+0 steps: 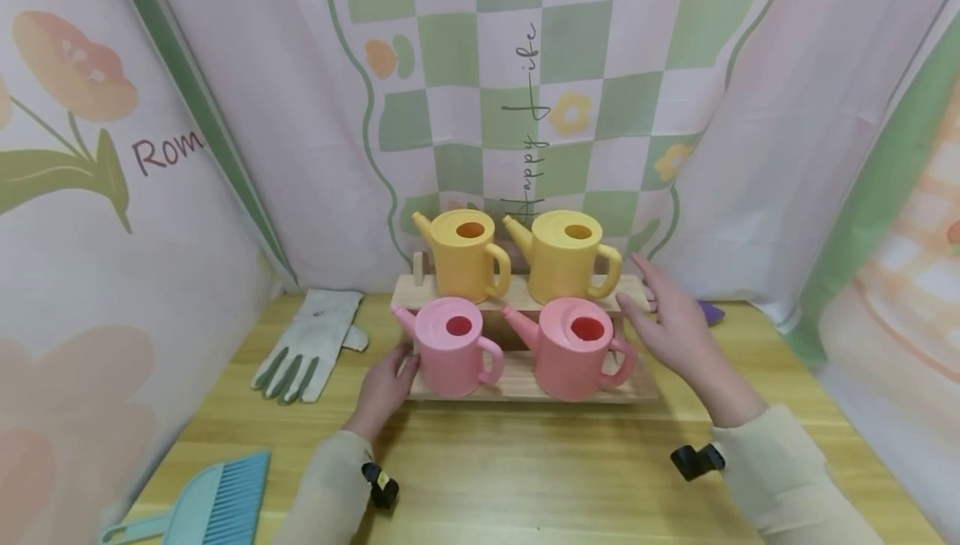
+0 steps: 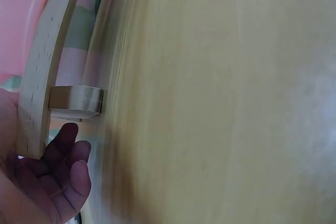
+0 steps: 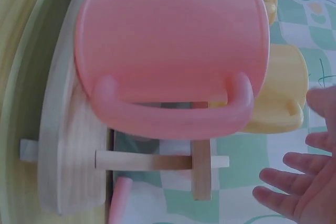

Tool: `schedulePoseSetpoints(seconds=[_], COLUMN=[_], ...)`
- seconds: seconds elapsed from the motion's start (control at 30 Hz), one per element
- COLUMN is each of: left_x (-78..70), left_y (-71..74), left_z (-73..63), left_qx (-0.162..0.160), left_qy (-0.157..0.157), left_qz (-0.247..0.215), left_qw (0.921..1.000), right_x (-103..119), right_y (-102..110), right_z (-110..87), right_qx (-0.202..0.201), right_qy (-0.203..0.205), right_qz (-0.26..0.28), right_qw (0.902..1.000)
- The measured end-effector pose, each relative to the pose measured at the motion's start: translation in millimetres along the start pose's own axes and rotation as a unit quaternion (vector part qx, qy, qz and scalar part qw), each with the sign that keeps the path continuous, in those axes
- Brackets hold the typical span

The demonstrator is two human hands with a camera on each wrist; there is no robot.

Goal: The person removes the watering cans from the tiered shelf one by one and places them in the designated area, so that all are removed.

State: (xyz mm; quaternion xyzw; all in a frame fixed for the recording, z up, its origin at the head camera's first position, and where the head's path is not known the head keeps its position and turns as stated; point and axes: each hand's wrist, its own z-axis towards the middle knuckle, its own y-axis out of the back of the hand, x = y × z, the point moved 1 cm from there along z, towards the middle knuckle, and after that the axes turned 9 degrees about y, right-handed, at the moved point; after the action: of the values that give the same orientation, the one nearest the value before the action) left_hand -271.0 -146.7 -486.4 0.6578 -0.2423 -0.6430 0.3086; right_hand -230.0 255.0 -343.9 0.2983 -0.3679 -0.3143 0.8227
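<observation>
A two-tier wooden rack (image 1: 502, 389) carries four toy-like watering cans in two rows. On the upper board stand an orange-yellow watering can (image 1: 461, 266) and a yellow watering can (image 1: 564, 266). Below them are a pink watering can (image 1: 448, 359) and a coral-pink watering can (image 1: 572, 362), all spouts pointing left. My left hand (image 1: 384, 391) holds the left end of the lower board, its curled fingers (image 2: 79, 177) reaching beneath the edge in the left wrist view. Fingers spread, my right hand (image 1: 671, 328) is beside the upper board's right end, apart from the coral-pink can's handle (image 3: 173, 121).
A white and green work glove (image 1: 311, 345) lies left of the rack on the wooden table (image 1: 540, 478). At the front left is a light-blue hand brush (image 1: 225, 499). Something purple (image 1: 711, 312) shows behind my right hand. A printed curtain (image 1: 450, 28) hangs close behind the rack.
</observation>
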Motion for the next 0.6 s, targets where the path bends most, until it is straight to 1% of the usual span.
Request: schedulePoseSetpoints(seconds=[0.1,0.27,0.4,0.6], left_x=[0.2,1.4,2.1,0.9], left_y=[-0.7,-2.6,-3.5,-4.4], left_z=[-0.6,-1.4,-1.7,-1.7], left_qx=[-0.003,-0.007,-0.012,-0.014], left_qy=[-0.005,-0.005,0.002,0.004], left_qz=[-0.006,-0.008,-0.006,-0.011], left_qw=[1.0,0.9999,0.9999,0.9998], right_x=[0.6,0.4,-0.7,-0.1], right_y=[0.1,-2.3,-6.8,-10.6], right_z=[5.0,14.7,21.4,27.6], right_qx=[-0.023,-0.033,-0.036,-0.043], right_qy=[-0.02,-0.052,-0.068,-0.101], right_qz=[0.031,0.072,0.092,0.099], right_qw=[0.9991,0.9955,0.9928,0.989])
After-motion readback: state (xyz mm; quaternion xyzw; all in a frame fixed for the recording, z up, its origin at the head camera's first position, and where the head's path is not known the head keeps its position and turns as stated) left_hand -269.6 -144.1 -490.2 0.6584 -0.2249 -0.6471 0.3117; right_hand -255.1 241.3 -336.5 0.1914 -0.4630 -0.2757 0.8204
